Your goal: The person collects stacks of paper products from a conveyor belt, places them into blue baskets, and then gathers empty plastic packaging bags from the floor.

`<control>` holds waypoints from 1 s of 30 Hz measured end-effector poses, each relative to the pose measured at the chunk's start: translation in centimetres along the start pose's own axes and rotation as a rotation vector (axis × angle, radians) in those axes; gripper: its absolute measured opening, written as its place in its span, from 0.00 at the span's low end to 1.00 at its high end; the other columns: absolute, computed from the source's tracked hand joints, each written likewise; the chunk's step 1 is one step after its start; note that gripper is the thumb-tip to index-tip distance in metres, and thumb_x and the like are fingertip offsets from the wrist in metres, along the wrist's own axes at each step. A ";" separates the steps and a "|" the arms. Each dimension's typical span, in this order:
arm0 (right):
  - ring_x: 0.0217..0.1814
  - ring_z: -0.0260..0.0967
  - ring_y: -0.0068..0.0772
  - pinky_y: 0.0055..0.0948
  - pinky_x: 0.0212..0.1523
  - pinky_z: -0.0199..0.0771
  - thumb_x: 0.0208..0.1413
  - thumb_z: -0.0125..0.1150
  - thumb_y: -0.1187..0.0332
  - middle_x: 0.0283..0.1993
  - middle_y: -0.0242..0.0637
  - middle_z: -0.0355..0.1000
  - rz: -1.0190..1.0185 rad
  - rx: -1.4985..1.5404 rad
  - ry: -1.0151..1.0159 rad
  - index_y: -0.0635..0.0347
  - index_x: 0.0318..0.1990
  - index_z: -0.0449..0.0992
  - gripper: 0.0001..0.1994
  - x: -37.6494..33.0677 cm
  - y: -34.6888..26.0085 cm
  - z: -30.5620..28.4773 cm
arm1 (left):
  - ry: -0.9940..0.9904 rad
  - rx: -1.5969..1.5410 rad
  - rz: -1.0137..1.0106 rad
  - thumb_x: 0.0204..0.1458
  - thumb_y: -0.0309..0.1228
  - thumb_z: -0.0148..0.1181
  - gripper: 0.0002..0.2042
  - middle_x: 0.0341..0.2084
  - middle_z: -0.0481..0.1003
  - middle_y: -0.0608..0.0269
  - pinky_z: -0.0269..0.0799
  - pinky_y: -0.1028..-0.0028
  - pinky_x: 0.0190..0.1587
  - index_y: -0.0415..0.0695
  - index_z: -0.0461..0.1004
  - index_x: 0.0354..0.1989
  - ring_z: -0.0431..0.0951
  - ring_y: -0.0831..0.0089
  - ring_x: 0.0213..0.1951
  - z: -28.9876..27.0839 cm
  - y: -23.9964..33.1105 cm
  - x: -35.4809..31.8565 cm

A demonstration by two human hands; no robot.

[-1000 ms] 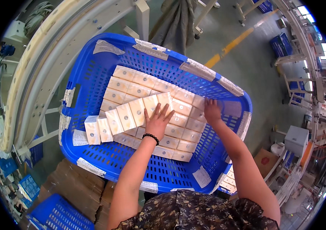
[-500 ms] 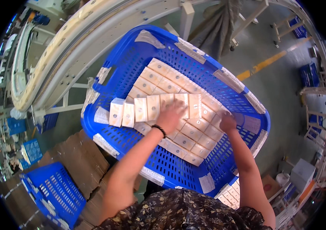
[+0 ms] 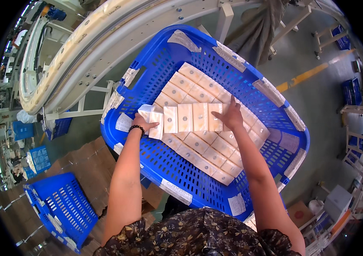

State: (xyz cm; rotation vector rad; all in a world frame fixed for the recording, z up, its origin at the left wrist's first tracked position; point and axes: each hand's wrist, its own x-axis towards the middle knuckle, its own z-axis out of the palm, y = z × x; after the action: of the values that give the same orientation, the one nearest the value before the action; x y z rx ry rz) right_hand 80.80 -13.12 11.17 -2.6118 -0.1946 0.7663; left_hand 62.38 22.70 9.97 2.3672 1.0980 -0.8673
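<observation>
A row of small white-and-cream packs [image 3: 185, 118], each with a round mark, lies across the top of a flat layer of similar packs [image 3: 197, 143]. All of them sit inside a large blue perforated plastic basket [image 3: 151, 161] in front of me. My left hand [image 3: 145, 123] closes round the left end of the row, its thumb over the front of the end packs. At the opposite end my right hand [image 3: 231, 117] is clasped round the last pack, thumb on its face and fingers at the far side. The surfaces under both palms are hidden.
A curved cream conveyor [image 3: 92, 47] on a white frame runs behind the basket's far left side. Flattened cardboard [image 3: 85, 170] and another blue basket [image 3: 64, 211] lie at the lower left. Grey cloth [image 3: 256, 32] hangs at the back. A yellow line [image 3: 305, 74] crosses the floor.
My left hand has gone from the middle of the row to its left end. My right hand has moved left from the basket's right side onto the row's right end. The row's packs sit closer together.
</observation>
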 end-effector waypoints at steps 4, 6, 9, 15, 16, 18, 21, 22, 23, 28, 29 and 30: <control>0.59 0.67 0.61 0.44 0.57 0.73 0.35 0.71 0.36 0.65 0.64 0.53 -0.047 -0.047 -0.063 0.48 0.71 0.51 0.56 0.6 1.6 -0.2 | 0.016 -0.106 0.109 0.23 0.55 0.79 0.53 0.51 0.74 0.46 0.72 0.64 0.55 0.36 0.59 0.57 0.75 0.54 0.54 0.6 0.0 1.0; 0.58 0.67 0.61 0.45 0.56 0.73 0.35 0.71 0.36 0.64 0.64 0.54 -0.095 -0.057 -0.094 0.41 0.68 0.58 0.50 0.5 1.4 -0.4 | 0.027 -0.067 0.147 0.23 0.54 0.80 0.51 0.51 0.74 0.46 0.72 0.64 0.55 0.38 0.60 0.55 0.75 0.54 0.53 0.2 -0.4 2.5; 0.55 0.70 0.58 0.44 0.51 0.76 0.38 0.67 0.33 0.63 0.61 0.56 -0.017 -0.087 -0.115 0.43 0.66 0.60 0.48 -0.3 0.7 -0.4 | 0.016 -0.023 0.159 0.23 0.54 0.80 0.50 0.50 0.74 0.45 0.72 0.63 0.54 0.38 0.61 0.54 0.75 0.54 0.52 -0.4 0.1 2.9; 0.51 0.73 0.57 0.44 0.46 0.78 0.39 0.64 0.31 0.63 0.60 0.55 -0.023 -0.088 -0.064 0.46 0.66 0.61 0.48 -1.9 1.5 1.4 | -0.035 0.173 0.179 0.29 0.56 0.77 0.49 0.50 0.74 0.44 0.73 0.63 0.53 0.34 0.60 0.54 0.76 0.55 0.51 -1.2 0.5 1.9; 0.52 0.72 0.57 0.44 0.45 0.78 0.39 0.64 0.30 0.64 0.60 0.55 -0.018 -0.119 -0.052 0.47 0.69 0.56 0.51 -1.9 1.7 1.8 | -0.051 0.214 0.182 0.30 0.56 0.76 0.49 0.50 0.74 0.44 0.74 0.64 0.52 0.33 0.59 0.55 0.76 0.55 0.51 -1.5 0.8 1.7; 0.52 0.72 0.57 0.44 0.45 0.78 0.39 0.65 0.31 0.65 0.61 0.53 0.007 -0.092 0.013 0.46 0.70 0.51 0.53 -2.2 1.7 2.0 | -0.065 0.274 0.144 0.30 0.55 0.77 0.50 0.50 0.74 0.44 0.74 0.64 0.52 0.33 0.59 0.56 0.76 0.55 0.51 -2.4 2.1 1.0; 0.57 0.68 0.61 0.45 0.49 0.76 0.38 0.71 0.38 0.67 0.64 0.50 0.024 0.009 0.091 0.52 0.72 0.41 0.59 -3.2 1.0 1.3 | -0.061 0.271 0.057 0.29 0.55 0.77 0.51 0.50 0.74 0.43 0.74 0.64 0.52 0.32 0.58 0.57 0.76 0.55 0.52 -3.0 3.3 -0.5; 0.59 0.66 0.62 0.45 0.51 0.75 0.38 0.72 0.40 0.67 0.64 0.49 -0.011 0.063 0.166 0.55 0.72 0.41 0.60 -3.2 1.7 1.6 | -0.048 0.227 0.051 0.30 0.55 0.77 0.52 0.50 0.74 0.42 0.74 0.65 0.51 0.31 0.57 0.57 0.76 0.56 0.51 -2.5 2.9 -0.5; 0.60 0.65 0.62 0.45 0.53 0.74 0.38 0.74 0.42 0.68 0.64 0.49 -0.046 0.117 0.239 0.57 0.72 0.40 0.60 -3.4 2.4 1.9 | -0.034 0.182 0.045 0.31 0.56 0.77 0.52 0.49 0.74 0.41 0.75 0.66 0.50 0.30 0.56 0.57 0.77 0.56 0.51 -2.0 2.4 -0.6; 0.59 0.64 0.59 0.44 0.57 0.69 0.37 0.78 0.50 0.60 0.66 0.61 -0.068 0.191 0.267 0.69 0.71 0.36 0.63 -6.1 5.7 3.6 | -0.076 0.075 -0.125 0.27 0.64 0.74 0.61 0.55 0.70 0.43 0.71 0.61 0.56 0.27 0.52 0.60 0.74 0.57 0.55 1.0 1.7 -1.8; 0.58 0.65 0.59 0.43 0.57 0.69 0.37 0.77 0.50 0.58 0.66 0.62 -0.076 0.223 0.262 0.71 0.71 0.36 0.63 -6.0 6.1 4.2 | -0.073 0.042 -0.143 0.27 0.65 0.73 0.61 0.55 0.70 0.44 0.71 0.60 0.56 0.27 0.52 0.60 0.74 0.57 0.55 1.1 1.6 -1.8; 0.57 0.66 0.59 0.43 0.57 0.69 0.39 0.76 0.50 0.58 0.66 0.63 -0.064 0.183 0.202 0.71 0.71 0.36 0.62 -5.7 5.1 3.1 | -0.072 0.012 -0.159 0.28 0.66 0.72 0.61 0.55 0.70 0.44 0.71 0.60 0.56 0.27 0.51 0.60 0.74 0.57 0.55 1.3 1.5 -1.5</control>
State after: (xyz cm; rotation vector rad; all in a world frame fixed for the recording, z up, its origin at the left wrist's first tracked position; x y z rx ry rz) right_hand 74.39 -18.04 9.47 -2.4752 -0.1405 0.4704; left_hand 62.25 20.20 10.14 2.2625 1.2686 -1.0077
